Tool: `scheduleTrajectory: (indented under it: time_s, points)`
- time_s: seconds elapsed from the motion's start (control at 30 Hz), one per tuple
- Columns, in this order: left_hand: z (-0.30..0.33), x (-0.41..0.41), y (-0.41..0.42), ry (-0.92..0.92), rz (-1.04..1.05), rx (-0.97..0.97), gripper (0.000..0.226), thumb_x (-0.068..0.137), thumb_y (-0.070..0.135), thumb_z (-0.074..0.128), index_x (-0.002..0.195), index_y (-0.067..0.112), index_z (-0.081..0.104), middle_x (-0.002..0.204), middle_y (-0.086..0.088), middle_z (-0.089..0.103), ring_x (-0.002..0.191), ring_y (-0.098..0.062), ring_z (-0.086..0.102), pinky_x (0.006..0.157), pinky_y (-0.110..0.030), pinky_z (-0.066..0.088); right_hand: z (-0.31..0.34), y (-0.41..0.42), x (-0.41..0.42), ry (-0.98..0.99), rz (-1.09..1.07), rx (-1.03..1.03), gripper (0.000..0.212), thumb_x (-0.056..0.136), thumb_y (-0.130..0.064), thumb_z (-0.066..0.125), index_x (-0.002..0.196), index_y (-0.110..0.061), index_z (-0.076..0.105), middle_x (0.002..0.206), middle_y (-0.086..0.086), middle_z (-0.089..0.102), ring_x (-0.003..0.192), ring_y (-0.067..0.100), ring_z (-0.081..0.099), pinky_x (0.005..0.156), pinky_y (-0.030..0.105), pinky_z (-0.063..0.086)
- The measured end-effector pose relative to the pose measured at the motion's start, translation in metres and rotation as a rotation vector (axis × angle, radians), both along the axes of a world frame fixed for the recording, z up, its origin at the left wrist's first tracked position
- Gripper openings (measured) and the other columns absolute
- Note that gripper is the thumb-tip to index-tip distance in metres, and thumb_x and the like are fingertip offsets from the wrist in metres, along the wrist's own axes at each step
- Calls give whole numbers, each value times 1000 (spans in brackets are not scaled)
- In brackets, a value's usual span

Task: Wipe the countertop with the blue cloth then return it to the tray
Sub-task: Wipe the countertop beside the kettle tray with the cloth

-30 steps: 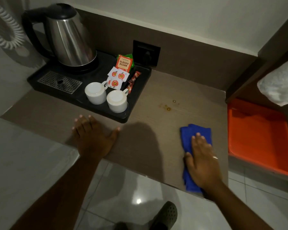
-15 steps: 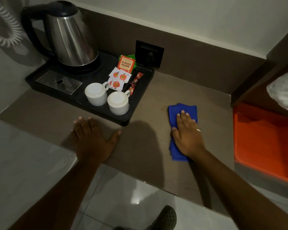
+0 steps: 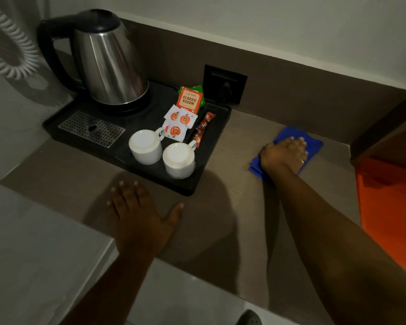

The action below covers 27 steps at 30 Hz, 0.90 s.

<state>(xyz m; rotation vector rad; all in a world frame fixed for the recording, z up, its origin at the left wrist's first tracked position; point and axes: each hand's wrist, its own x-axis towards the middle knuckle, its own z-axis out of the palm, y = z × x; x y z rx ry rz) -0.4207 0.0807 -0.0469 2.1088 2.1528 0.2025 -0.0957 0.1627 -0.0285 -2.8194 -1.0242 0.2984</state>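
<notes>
1. My right hand [image 3: 283, 154] lay flat, palm down, on the blue cloth [image 3: 312, 143], fingers stretched out and close together, pressing it to the countertop [image 3: 225, 221]. It was not clenched around the cloth; it only bore down on it.
2. The blue cloth sat folded on the countertop, toward the back wall, between the black tray [image 3: 192, 186] and the orange tray [image 3: 389, 207]. Its edges showed beyond my fingertips and beside my wrist. It touched neither tray.
3. My left hand [image 3: 137, 216] rested open on the countertop near the front edge, fingers spread, holding nothing. It lay just in front of the black tray, apart from it.
4. The two hands were well apart, the left near the front edge, the right farther back and to the right.
5. On the black tray: a steel kettle [image 3: 108, 64] at the back left, a metal drip grille [image 3: 92, 132] in front of it, and two white cups [image 3: 161, 152] standing upside down, side by side, at the front.
6. Behind the cups lay tea sachets [image 3: 189, 102], one reading "CLASSIC ASSAM".
7. A dark wall socket [image 3: 224, 83] was set into the backsplash behind the black tray.
</notes>
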Motion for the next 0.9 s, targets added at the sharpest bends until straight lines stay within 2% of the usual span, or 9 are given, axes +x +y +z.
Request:
scheduleTrajectory:
  time_s: [0.1, 0.2, 0.3, 0.37, 0.47, 0.67, 0.77, 0.9]
  points:
    - [-1, 1, 3, 10, 9, -19, 121, 70, 87, 23, 151, -4, 22, 157, -35, 23, 146, -50, 22, 119, -60, 17, -2, 22, -21, -27, 388, 66, 66, 98, -40, 26, 150, -3, 12, 161, 18, 8, 148, 32, 8, 120, 46, 7]
    - [2, 0, 3, 13, 12, -32, 123, 69, 88, 21, 152, -3, 20, 158, -34, 22, 146, -49, 21, 120, -60, 15, -3, 1, -27, -1, 757, 79, 63, 98, -45, 27, 151, -14, 15, 161, 9, 13, 148, 25, 10, 118, 41, 6]
    - [2, 0, 3, 20, 6, -47, 123, 69, 89, 20, 153, -2, 17, 159, -33, 18, 148, -48, 18, 121, -60, 13, 0, -42, 12, 63, 978, 62, 62, 94, -50, 22, 150, -24, 17, 161, 1, 17, 148, 16, 10, 116, 34, 2]
    - [2, -1, 3, 19, 12, -49, 123, 69, 89, 20, 153, -1, 17, 160, -32, 17, 149, -47, 15, 121, -59, 13, 3, -57, 48, 61, 934, 43, 61, 95, -46, 24, 151, -23, 15, 161, 4, 16, 148, 17, 9, 119, 36, 3]
    - [0, 0, 4, 12, 18, -37, 123, 69, 89, 20, 153, -1, 17, 160, -32, 18, 149, -47, 15, 120, -59, 14, 5, -44, 66, 0, 712, 35, 58, 101, -36, 30, 152, -15, 13, 162, 10, 9, 149, 25, 6, 120, 41, 3]
    - [0, 0, 4, 12, 34, -60, 124, 68, 91, 18, 155, 2, 14, 162, -30, 13, 150, -45, 11, 122, -58, 10, 7, 20, 5, -40, 231, 4, 67, 97, -38, 25, 150, 0, 10, 160, 21, 4, 148, 35, 4, 120, 50, 7]
    - [0, 1, 5, 13, 42, -60, 125, 68, 91, 16, 155, 2, 15, 162, -30, 13, 151, -45, 10, 122, -58, 8, 4, 32, -34, -27, 282, 12, 68, 96, -39, 23, 150, -1, 8, 161, 21, 4, 148, 35, 4, 120, 49, 7]
    - [2, 2, 1, 3, 31, -28, 121, 71, 87, 24, 152, -2, 21, 158, -34, 21, 147, -49, 20, 120, -59, 14, -5, 7, -87, -30, 529, 74, 66, 96, -39, 27, 151, -7, 9, 161, 16, 6, 148, 31, 6, 120, 46, 5]
